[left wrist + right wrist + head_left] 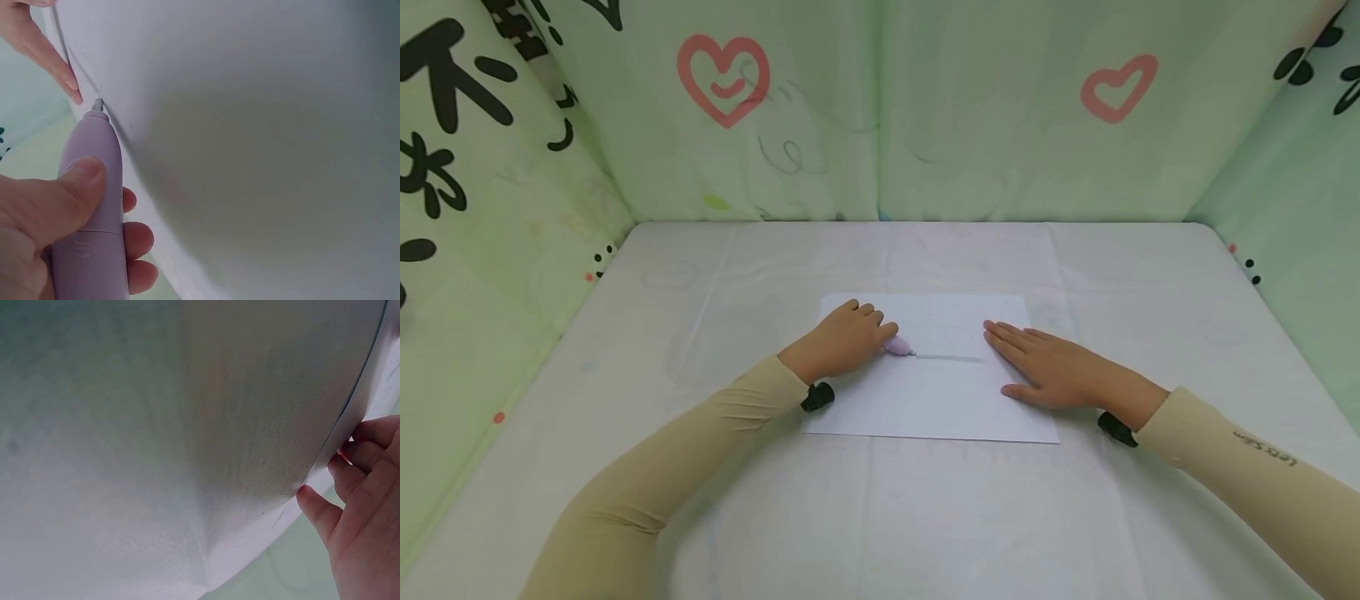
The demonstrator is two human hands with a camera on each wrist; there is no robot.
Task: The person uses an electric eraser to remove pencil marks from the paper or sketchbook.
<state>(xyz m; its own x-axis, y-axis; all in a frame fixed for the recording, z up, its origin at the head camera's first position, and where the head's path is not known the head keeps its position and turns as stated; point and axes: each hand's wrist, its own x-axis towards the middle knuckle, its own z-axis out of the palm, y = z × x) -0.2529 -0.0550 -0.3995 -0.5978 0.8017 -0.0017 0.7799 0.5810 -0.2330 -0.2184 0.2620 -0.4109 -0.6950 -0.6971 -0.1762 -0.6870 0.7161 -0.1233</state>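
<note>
A white sheet of paper (925, 408) lies on the table, with a grey line (951, 358) across its middle. My left hand (847, 335) grips a lilac electric eraser (94, 150), thumb on one side and fingers curled round the other. The eraser's narrow tip (98, 105) points right, at the left end of the grey line. My right hand (1048, 365) rests flat on the right part of the sheet, fingers extended toward the line and thumb spread. In the right wrist view its fingertips (307, 492) show at the paper's edge.
A white cloth (760, 517) covers the table under the paper. Pale green curtains (970, 150) with red hearts and black lettering enclose the table at the back and both sides. Black straps (817, 397) sit on both wrists.
</note>
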